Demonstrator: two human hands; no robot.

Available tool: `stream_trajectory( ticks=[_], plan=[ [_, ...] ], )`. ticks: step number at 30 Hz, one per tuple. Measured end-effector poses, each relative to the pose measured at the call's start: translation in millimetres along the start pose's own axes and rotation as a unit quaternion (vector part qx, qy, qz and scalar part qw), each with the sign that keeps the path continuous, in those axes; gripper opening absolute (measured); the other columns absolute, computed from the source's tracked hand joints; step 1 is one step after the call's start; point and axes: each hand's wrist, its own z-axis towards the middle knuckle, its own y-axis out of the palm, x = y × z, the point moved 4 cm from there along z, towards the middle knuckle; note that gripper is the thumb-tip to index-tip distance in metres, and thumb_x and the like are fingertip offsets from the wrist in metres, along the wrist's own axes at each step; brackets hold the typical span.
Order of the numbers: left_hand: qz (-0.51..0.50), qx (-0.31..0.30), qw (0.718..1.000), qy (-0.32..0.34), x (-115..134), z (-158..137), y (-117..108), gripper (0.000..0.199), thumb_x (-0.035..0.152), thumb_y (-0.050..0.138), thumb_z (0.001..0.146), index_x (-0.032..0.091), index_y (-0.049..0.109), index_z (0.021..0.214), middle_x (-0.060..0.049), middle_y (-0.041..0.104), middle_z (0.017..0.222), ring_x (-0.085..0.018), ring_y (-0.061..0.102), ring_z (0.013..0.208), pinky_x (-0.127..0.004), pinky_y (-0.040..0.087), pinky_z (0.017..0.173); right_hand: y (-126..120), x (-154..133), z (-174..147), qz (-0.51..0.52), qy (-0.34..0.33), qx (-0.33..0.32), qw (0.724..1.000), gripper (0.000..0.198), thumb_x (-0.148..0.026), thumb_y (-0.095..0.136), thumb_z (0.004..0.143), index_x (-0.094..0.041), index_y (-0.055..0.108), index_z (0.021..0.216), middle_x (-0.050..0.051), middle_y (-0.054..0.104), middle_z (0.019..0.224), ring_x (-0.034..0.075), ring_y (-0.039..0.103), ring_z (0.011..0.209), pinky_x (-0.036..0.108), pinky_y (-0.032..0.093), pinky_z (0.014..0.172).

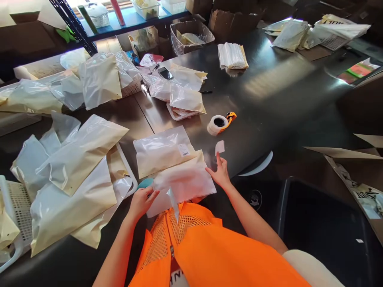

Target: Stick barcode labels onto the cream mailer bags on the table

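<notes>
In front of me on the dark table lies a frosted plastic bag (185,179) with cream-coloured contents. My left hand (144,202) is closed at its left edge, fingers curled on the plastic. A teal round thing (145,183) shows partly behind those fingers. My right hand (222,172) is beside the bag's right edge, thumb and forefinger spread. Its forefinger tip touches a small whitish label (220,147); nothing is pinched. A narrow clear plastic strip (172,203) stands out near my vest. Just beyond lies another bag (163,149) with a barcode sticker (183,150).
A tape roll (217,124) with an orange dispenser sits beyond my right hand. Bagged items pile on a white tray (127,169) at left, beside a white basket (19,203). A phone (165,73) lies farther back. A black bin (323,231) stands at right.
</notes>
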Motion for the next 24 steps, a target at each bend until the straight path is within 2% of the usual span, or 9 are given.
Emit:
stream_trajectory(
  ticks=[4,6,8,10,13,16,18,22,24],
  plan=[
    [-0.001,0.013,1.0,-0.01,0.7,-5.0,3.5,0.047,0.05,0.04,0.089,0.02,0.032,0.053,0.003,0.037,0.048,-0.013,0.041,0.052,-0.026,0.026,0.055,39.1,14.2,-36.4,-0.091,0.145,-0.066,0.983,0.112,-0.049,0.066,0.074,-0.012,-0.008,0.151,0.022,0.058,0.114,0.039,0.056,0.111,0.052,0.044,0.089],
    [-0.011,0.021,0.999,-0.024,-0.7,-8.5,5.1,0.047,0.05,0.039,0.09,0.021,0.031,0.054,0.004,0.036,0.049,-0.012,0.04,0.051,-0.026,0.026,0.054,51.9,22.3,-52.4,-0.034,0.171,-0.103,0.979,0.114,-0.039,0.066,0.073,-0.007,-0.013,0.148,0.018,0.066,0.099,0.037,0.063,0.1,0.049,0.046,0.085],
    [-0.018,0.024,0.999,-0.034,-2.8,-12.1,5.5,0.047,0.051,0.039,0.089,0.021,0.031,0.055,0.004,0.035,0.049,-0.012,0.038,0.051,-0.026,0.026,0.054,46.5,26.5,-59.4,0.047,0.167,-0.11,0.979,0.111,-0.03,0.064,0.071,-0.005,-0.013,0.147,0.011,0.069,0.085,0.031,0.067,0.086,0.042,0.049,0.078],
    [-0.017,0.025,0.999,-0.04,-5.0,-15.4,4.1,0.046,0.051,0.039,0.088,0.021,0.031,0.055,0.004,0.034,0.05,-0.012,0.038,0.051,-0.026,0.026,0.054,15.4,25.1,-55.2,0.084,0.153,-0.071,0.982,0.109,-0.027,0.063,0.07,-0.008,-0.01,0.148,0.004,0.069,0.079,0.026,0.068,0.074,0.037,0.051,0.072],
    [-0.008,0.03,0.998,-0.054,-8.5,-20.1,-1.2,0.046,0.051,0.039,0.089,0.021,0.032,0.055,0.004,0.034,0.05,-0.012,0.039,0.051,-0.026,0.026,0.053,-68.9,3.2,-32.8,0.035,0.094,0.014,0.995,0.107,-0.031,0.064,0.071,-0.017,-0.006,0.15,0.001,0.068,0.08,0.023,0.067,0.068,0.034,0.05,0.067],
    [0.008,0.034,0.998,-0.058,-9.7,-24.0,-6.0,0.046,0.051,0.039,0.089,0.021,0.034,0.056,0.003,0.037,0.05,-0.013,0.041,0.051,-0.026,0.026,0.054,-159.9,-45.7,-8.8,-0.053,-0.036,0.062,0.996,0.104,-0.037,0.064,0.073,-0.02,-0.002,0.152,0.002,0.069,0.084,0.024,0.066,0.067,0.034,0.048,0.063],
    [0.026,0.044,0.997,-0.05,-8.4,-26.4,-7.7,0.046,0.051,0.04,0.089,0.02,0.035,0.055,0.003,0.04,0.05,-0.014,0.044,0.053,-0.026,0.027,0.055,-207.6,-85.7,-0.7,-0.118,-0.141,0.082,0.979,0.101,-0.043,0.062,0.076,-0.02,0.0,0.152,0.005,0.069,0.085,0.025,0.065,0.068,0.034,0.046,0.06],
    [0.059,0.078,0.995,-0.03,-4.8,-32.2,-8.2,0.046,0.048,0.04,0.09,0.02,0.038,0.054,0.001,0.047,0.05,-0.015,0.049,0.054,-0.027,0.029,0.057,-263.1,-153.6,6.4,-0.242,-0.292,0.064,0.923,0.084,-0.06,0.05,0.081,-0.028,0.017,0.15,0.003,0.068,0.08,0.022,0.056,0.053,0.032,0.035,0.048],
    [0.066,0.092,0.993,-0.029,-4.5,-36.2,-7.8,0.046,0.048,0.039,0.091,0.02,0.039,0.054,0.001,0.049,0.05,-0.015,0.05,0.054,-0.027,0.03,0.057,-279.9,-179.0,16.7,-0.212,-0.331,0.055,0.918,0.073,-0.065,0.052,0.079,-0.031,0.036,0.141,0.0,0.064,0.072,0.018,0.05,0.046,0.03,0.034,0.048]
  ],
)
